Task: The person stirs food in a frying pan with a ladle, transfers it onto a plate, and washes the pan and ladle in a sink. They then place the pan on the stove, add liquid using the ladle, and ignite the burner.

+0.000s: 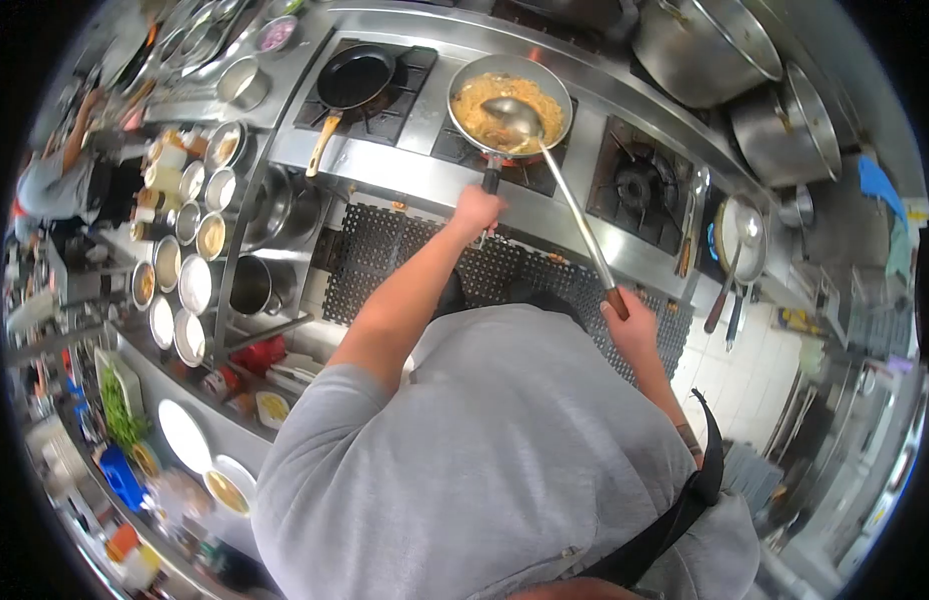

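A round frying pan (510,66) sits over a lit burner on the stove, holding yellow-orange food (475,100) that could be rice or noodles. My left hand (478,211) is closed around its black handle. In my right hand (632,325) is the wooden grip of a long metal ladle (575,205). The ladle's bowl rests in the food, near the middle of the pan.
A black frying pan (356,76) occupies the burner on the left. Right of the stove is a small pan (740,240) with a spoon in it. Large pots (707,55) stand behind. Several metal containers (195,282) line the left counter, where another person (60,185) works.
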A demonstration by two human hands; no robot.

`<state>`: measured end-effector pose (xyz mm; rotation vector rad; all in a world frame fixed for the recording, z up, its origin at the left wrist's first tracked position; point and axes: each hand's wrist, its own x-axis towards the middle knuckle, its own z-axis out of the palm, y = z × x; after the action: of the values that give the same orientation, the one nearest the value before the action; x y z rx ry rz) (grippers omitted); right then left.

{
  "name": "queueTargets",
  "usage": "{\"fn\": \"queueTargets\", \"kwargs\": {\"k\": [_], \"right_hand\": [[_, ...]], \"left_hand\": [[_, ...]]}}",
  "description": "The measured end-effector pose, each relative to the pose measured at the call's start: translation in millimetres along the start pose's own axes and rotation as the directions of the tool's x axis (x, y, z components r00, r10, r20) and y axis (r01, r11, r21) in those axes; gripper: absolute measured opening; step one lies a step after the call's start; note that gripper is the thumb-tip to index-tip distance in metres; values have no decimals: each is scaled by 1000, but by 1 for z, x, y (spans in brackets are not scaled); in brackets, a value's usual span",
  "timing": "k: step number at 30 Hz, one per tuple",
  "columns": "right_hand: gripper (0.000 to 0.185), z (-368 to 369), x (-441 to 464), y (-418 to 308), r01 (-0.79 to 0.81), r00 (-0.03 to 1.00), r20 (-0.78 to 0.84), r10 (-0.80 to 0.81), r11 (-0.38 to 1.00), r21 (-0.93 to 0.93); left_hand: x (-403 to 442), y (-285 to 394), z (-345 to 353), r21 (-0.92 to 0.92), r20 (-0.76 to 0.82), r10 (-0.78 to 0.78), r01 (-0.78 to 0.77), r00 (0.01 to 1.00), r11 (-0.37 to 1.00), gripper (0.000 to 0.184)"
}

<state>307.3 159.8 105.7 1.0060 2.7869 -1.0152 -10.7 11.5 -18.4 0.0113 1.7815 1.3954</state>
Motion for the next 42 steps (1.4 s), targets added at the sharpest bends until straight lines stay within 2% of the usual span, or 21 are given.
{"fn": "queueTargets", "kwargs": {"k": [3,5,7,8,10,11,13,14,15,18,20,21,23,25,27,28,29,31,35,38,42], "right_hand": [[39,7,10,34,28,999,-45,-26,999,30],[28,16,25,58,-109,992,73,103,990,86],[27,31,46,76,-18,996,90,13,998,52],[27,46,61,83,52,995,85,-54,998,25],[33,81,96,123,122,969,229,-89,984,-132],[36,82,103,118,195,961,224,-163,972,-133],[37,82,114,118,304,912,279,-301,952,31],[33,75,115,104,263,894,354,-274,961,79],[30,69,118,96,351,849,395,-351,933,75],[29,55,111,47,445,751,497,-435,889,107],[28,66,106,14,520,637,559,-531,831,196],[28,74,104,3,537,621,564,-544,820,200],[28,93,98,-25,624,512,616,-599,752,213],[29,122,98,-50,654,456,685,-569,736,176],[31,155,90,-81,654,366,722,-587,714,249],[33,170,85,-99,658,344,731,-589,707,260],[33,186,78,-118,663,336,736,-588,703,259],[32,217,66,-159,656,330,735,-592,704,273],[30,264,34,-248,717,276,766,-581,655,238],[30,296,10,-309,717,245,759,-604,639,277],[32,319,-22,-394,761,207,780,-590,598,251]], "left_hand": [[-40,-24,12,-72,-42,99,-101,994,992,14],[-83,-26,24,-65,-124,53,-62,991,996,11],[-104,-43,37,-181,-146,7,-34,989,983,12],[-117,-44,41,-174,-187,-80,47,979,984,19],[-152,-48,50,-212,-286,-89,28,954,977,23],[-164,-61,53,-251,-288,-57,-18,956,968,23],[-207,-70,52,-309,-396,-69,-62,916,949,16],[-228,-76,45,-327,-451,-94,-66,888,943,16],[-251,-85,43,-343,-486,-112,-72,867,937,16],[-318,-103,39,-402,-646,-184,-126,741,907,15],[-364,-108,18,-456,-736,-280,-146,616,878,22],[-378,-120,9,-503,-766,-323,-206,555,840,28],[-406,-152,-28,-437,-861,-355,-172,363,883,27],[-444,-159,-71,-420,-898,-375,-192,231,887,28],[-474,-182,-120,-387,-921,-386,-206,48,899,28],[-492,-192,-146,-401,-914,-405,-254,39,880,39],[-510,-200,-170,-407,-910,-413,-258,34,876,39],[-543,-212,-216,-382,-910,-402,-172,-100,908,34],[-597,-240,-286,-370,-910,-390,-148,-144,917,23],[-625,-254,-332,-435,-885,-436,-43,-164,899,14],[-638,-279,-373,-471,-866,-476,-66,-152,880,13]]}}
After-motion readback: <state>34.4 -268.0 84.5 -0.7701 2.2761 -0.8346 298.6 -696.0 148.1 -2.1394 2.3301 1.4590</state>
